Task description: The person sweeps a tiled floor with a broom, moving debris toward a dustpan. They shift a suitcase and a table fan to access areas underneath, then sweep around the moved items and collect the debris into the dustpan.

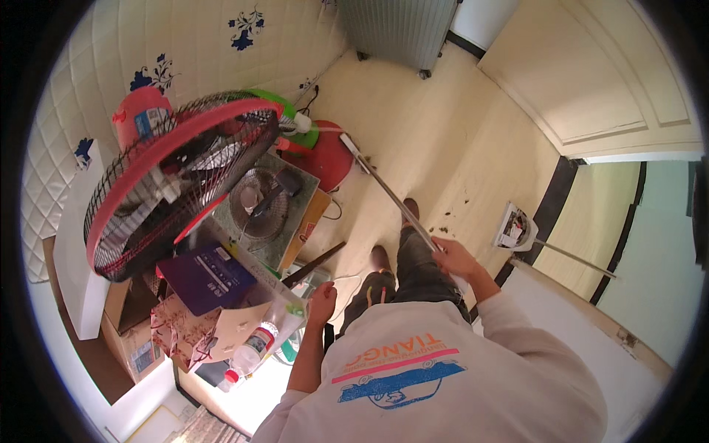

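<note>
My right hand (455, 258) grips a long metal pole (396, 200) that slants down and forward to the floor. At its far end is a narrow pale head beside the red round base (332, 158) of a standing fan; whether it has bristles is hard to see. Small dark debris (443, 229) lies on the floor ahead of my feet, with more next to the pole's head. My left hand (322, 303) hangs with fingers curled and nothing visible in it, near a cluttered stand. To the right sits a white long-handled dustpan (515, 228) with litter inside.
A large red-rimmed fan (183, 183) rises at left above a smaller fan (259, 202), a purple box (207, 277) and a plastic bottle (252, 351). A grey oil-filled radiator (396, 33) stands ahead. A pale door (598, 77) is open beside a doorway at right.
</note>
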Demonstrator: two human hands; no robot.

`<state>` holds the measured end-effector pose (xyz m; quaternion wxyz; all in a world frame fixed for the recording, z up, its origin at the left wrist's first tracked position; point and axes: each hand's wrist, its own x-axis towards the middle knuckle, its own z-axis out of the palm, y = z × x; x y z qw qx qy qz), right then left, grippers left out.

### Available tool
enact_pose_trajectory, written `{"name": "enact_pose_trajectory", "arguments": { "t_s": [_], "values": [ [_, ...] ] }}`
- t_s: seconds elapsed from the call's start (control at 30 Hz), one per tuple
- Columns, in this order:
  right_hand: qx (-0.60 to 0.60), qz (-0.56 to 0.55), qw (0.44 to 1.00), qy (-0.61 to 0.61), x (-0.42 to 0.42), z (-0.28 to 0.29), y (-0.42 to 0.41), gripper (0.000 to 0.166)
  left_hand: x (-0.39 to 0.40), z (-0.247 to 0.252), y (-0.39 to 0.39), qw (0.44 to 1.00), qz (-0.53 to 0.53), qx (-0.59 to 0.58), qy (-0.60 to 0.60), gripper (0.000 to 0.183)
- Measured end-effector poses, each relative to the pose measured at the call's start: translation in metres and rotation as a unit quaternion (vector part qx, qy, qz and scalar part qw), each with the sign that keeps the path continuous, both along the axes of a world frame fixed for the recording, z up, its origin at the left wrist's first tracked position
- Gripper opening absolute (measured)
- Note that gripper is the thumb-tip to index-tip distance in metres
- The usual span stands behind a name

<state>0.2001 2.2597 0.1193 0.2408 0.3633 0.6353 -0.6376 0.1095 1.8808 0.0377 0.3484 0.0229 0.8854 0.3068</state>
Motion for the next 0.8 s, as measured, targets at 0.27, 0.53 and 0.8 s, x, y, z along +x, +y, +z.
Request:
{"name": "enact_pose_trajectory", "arguments": {
  "t_s": [0.27, 0.53, 0.8],
  "values": [
    [-0.127, -0.018, 0.986, -0.107, 0.025, 0.104, 0.077, 0.048, -0.036, 0.009, 0.078, 0.999, 0.01, 0.05, -0.009, 0.027],
    [-0.094, -0.05, 0.993, -0.048, 0.011, 0.111, 0.13, 0.053, -0.039, 0.021, 0.088, 0.998, -0.012, -0.052, -0.036, 0.026],
    [-0.322, -0.266, 0.908, 0.032, -0.131, -0.049, 0.086, 0.05, -0.029, 0.022, 0.09, 0.995, -0.001, -0.072, -0.071, 0.028]
  ]
}}
